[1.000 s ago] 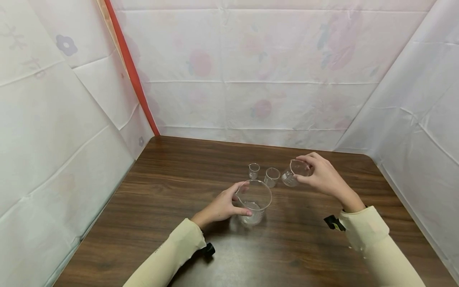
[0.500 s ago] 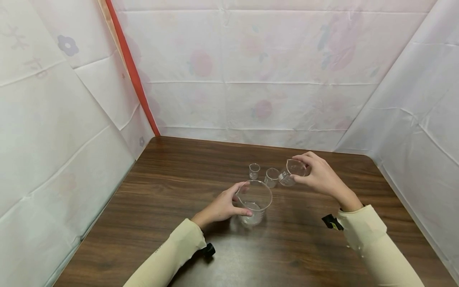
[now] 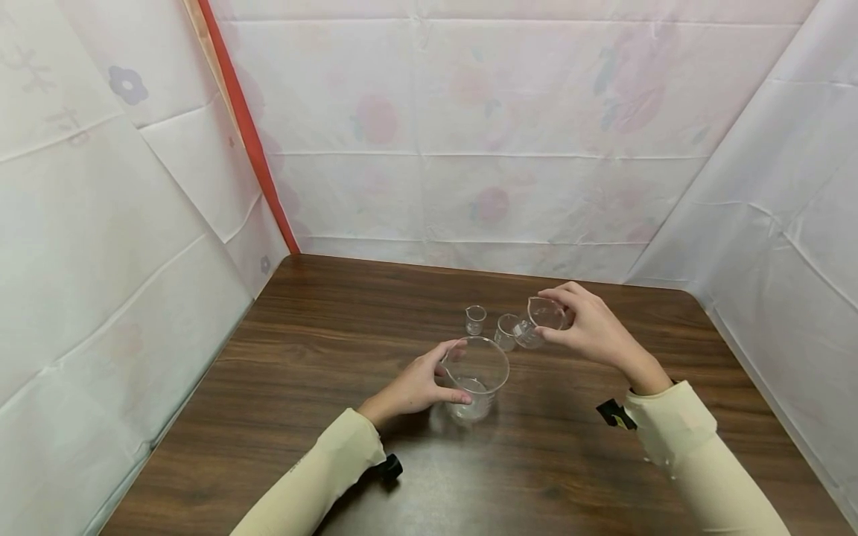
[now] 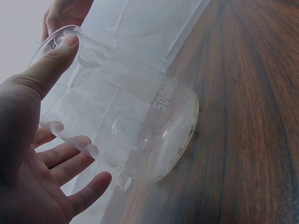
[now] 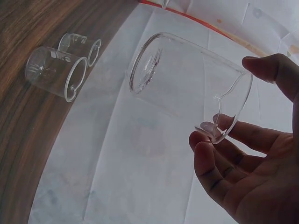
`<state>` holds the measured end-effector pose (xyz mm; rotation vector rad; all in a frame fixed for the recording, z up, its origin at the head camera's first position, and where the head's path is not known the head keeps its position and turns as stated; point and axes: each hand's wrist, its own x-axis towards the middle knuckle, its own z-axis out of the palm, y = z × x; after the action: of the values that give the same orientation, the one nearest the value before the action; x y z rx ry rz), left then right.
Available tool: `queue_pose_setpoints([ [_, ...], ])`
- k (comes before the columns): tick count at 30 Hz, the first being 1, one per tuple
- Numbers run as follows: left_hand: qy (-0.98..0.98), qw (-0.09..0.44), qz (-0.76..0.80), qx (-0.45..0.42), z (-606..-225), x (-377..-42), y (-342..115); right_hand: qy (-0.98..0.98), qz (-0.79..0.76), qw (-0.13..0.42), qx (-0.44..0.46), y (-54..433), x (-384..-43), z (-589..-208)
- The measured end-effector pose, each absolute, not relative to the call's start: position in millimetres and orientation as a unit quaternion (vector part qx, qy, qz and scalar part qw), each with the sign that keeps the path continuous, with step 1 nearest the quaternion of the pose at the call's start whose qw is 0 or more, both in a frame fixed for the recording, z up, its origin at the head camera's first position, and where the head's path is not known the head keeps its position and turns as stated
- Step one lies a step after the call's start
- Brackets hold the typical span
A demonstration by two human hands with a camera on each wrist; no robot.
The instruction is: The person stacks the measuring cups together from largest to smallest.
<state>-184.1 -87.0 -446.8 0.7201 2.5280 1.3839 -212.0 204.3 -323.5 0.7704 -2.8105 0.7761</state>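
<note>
- Lower centre of the head view: the left hand [image 3: 418, 381] holds the large beaker [image 3: 477, 376] from its left, thumb on the near wall and fingers round the far side.
- Just right of that hand: the large beaker, marked 500ml in the left wrist view, appears to stand upright on the table [image 3: 268, 372], mouth up, axis roughly vertical.
- Above its rim in the frame: the smallest beaker [image 3: 475, 320] stands upright, nearer the left fingertips than the right hand.
- Right of centre: the middle beaker [image 3: 506, 334] also stands upright, between the large beaker and the right hand, its lower part close behind the large rim and the right thumb slightly nearer.
- Right again: the held beaker [image 3: 532, 324] leans, its axis running from rim at upper right to base at lower left. Its base overlaps the middle beaker in the head view; the right wrist view shows the two apart, and its base looks clear of the table.
- Farthest right: the right hand [image 3: 590, 327] pinches the held beaker by its rim, thumb opposite fingers, so the glass lies to its left.
</note>
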Motion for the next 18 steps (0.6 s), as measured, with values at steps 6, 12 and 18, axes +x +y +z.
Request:
queue_pose_setpoints([
  [6,0.845,0.083,0.469,0.244,-446.7,-183.8,-86.7,-0.926,0.257,0.071,0.265,200.2,-211.7,-322.6],
  [12,0.844,0.085,0.473,0.240,-446.4,-183.8,-86.2,-0.923,0.261,0.074,0.273,197.2,-211.6,-321.3],
  [18,0.843,0.089,0.472,0.242,-447.4,-184.7,-86.2,-0.918,0.265,0.073,0.286,193.9,-211.0,-321.0],
])
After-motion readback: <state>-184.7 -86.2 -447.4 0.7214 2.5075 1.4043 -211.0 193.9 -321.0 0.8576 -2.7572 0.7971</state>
